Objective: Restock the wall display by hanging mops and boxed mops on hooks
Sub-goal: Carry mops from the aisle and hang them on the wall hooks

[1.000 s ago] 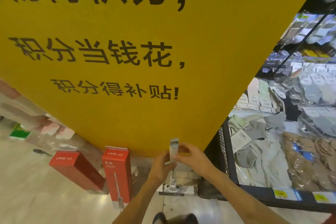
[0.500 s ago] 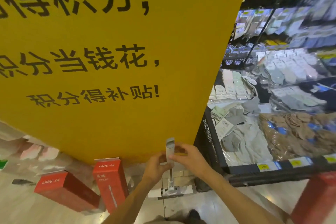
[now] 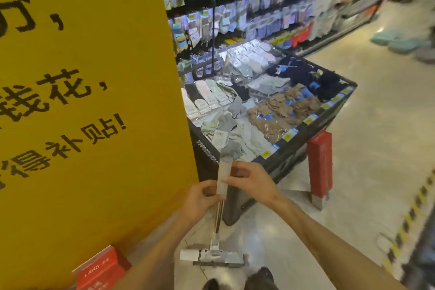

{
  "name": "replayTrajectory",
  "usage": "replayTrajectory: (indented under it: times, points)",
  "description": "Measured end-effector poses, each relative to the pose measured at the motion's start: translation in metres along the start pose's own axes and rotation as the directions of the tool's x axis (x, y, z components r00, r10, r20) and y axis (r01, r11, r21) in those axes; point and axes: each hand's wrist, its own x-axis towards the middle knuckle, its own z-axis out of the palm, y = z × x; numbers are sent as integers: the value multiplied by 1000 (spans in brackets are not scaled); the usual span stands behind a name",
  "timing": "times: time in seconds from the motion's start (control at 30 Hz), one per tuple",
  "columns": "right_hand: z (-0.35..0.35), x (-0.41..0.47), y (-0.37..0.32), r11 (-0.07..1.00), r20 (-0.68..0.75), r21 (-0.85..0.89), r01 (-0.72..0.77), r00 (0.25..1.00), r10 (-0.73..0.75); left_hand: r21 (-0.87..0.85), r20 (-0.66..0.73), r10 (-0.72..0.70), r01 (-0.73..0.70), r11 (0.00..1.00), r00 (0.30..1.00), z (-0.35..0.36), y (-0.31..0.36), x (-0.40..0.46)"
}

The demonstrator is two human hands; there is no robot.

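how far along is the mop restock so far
Nothing visibly hung yet: no hooks in view. In hand: both the left hand and right hand grip an upright mop, head on the floor. Left: two red boxes stand unhung.

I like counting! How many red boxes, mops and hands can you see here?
Red boxes: 2, one standing by the sock bin, one at the foot of the yellow sign.
Mops: 1, the mop standing on the floor.
Hands: 2, left hand and right hand, both holding the mop's handle.
Total: 5
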Motion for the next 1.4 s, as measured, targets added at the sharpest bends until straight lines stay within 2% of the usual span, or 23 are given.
replayTrajectory:
  times: [0.17, 0.5, 0.77, 0.93, 1.1, 1.4]
  points:
    - [-74, -58, 11, 998, -200, 66, 20, 980, -6, -1, 116, 82, -83, 997, 990, 70, 43, 8]
    - [-250, -183, 53, 999, -418, 47, 21, 908, 1, -14, 292, 234, -241, 971, 927, 269, 135, 24]
    - [-384, -253, 80, 1000, -577, 10, -3, 817, 9, -85, 480, 316, -315, 945, 818, 417, 215, 57]
    - [-479, -269, 94, 999, -666, 32, 7, 745, 16, -107, 544, 353, -354, 929, 761, 510, 264, 112]
    - [-587, -268, 117, 999, -732, 46, 9, 681, 28, -167, 623, 395, -378, 911, 675, 605, 314, 181]
    - [-781, -229, 131, 998, -834, 42, -41, 549, 58, -246, 710, 442, -394, 885, 548, 750, 417, 330]
